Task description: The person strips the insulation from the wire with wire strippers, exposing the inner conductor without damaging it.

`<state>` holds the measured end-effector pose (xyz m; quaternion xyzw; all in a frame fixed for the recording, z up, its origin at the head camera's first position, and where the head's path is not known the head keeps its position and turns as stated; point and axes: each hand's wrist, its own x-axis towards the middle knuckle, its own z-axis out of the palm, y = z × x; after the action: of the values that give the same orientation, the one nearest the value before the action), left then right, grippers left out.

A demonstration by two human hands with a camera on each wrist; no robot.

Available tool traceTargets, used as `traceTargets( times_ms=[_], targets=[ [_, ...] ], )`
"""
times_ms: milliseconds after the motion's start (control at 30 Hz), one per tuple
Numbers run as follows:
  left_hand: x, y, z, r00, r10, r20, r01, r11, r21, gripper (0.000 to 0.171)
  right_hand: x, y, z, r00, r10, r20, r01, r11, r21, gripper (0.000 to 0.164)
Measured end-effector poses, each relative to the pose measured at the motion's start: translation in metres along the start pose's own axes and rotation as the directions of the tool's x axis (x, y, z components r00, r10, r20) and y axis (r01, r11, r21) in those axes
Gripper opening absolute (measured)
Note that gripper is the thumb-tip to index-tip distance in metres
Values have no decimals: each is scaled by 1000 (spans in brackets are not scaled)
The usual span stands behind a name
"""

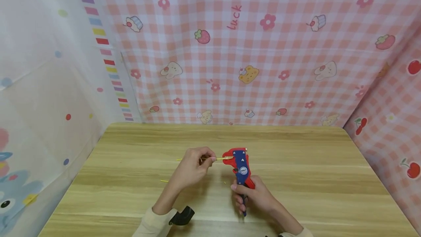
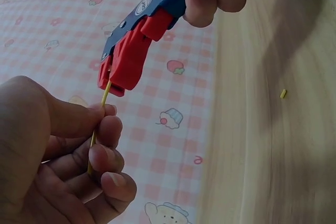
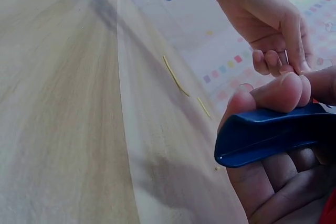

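- Yellow wire [image 2: 106,93] runs from your left fingertips into the mouth of the wire stripper [image 1: 242,164], held over the table [image 1: 312,164] about midway between its left and right edges and short of its far edge.
- Your left hand [image 1: 195,165] pinches the wire between thumb and forefinger, just beside the stripper's head, with the other fingers curled below.
- Your right hand [image 1: 255,193] wraps the stripper's handles, so its fingers are bent around the tool; you cannot tell from these views how hard they squeeze.
- You seem to be at the feeding step, setting the wire's end in the mouth for stripping. Its tip is hidden inside, so how deep it sits cannot be told.
- Next, you would likely want the wire straight and firmly pinched, then an even squeeze of the handles while your left hand resists the pull. A loose pinch could let the wire slip.
- Between your hands, a tiny yellow scrap [image 2: 283,93] lies on the table; toward the left edge you have a longer loose piece [image 3: 176,77] and a shorter loose piece [image 3: 203,107], lying apart.
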<state>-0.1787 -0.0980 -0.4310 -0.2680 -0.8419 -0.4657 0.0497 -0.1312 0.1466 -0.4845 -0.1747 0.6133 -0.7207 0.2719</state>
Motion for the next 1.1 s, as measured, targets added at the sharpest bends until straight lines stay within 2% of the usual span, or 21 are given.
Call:
traceTargets(
  times_ms=[367, 900, 1100],
  targets=[
    [0, 1, -3, 1000, -1, 13, 1, 1000, -2, 12, -1, 1, 0, 1000, -6, -5, 6, 1000, -4, 20],
    [-1, 0, -10, 1000, -25, 2, 25, 1000, -12, 13, -3, -2, -5, 985, 109, -130, -113, 993, -24, 33],
    [-1, -2, -12, 999, -33, 12, 33, 999, -11, 12, -1, -3, -8, 983, 104, -154, -112, 992, -50, 37]
  ],
)
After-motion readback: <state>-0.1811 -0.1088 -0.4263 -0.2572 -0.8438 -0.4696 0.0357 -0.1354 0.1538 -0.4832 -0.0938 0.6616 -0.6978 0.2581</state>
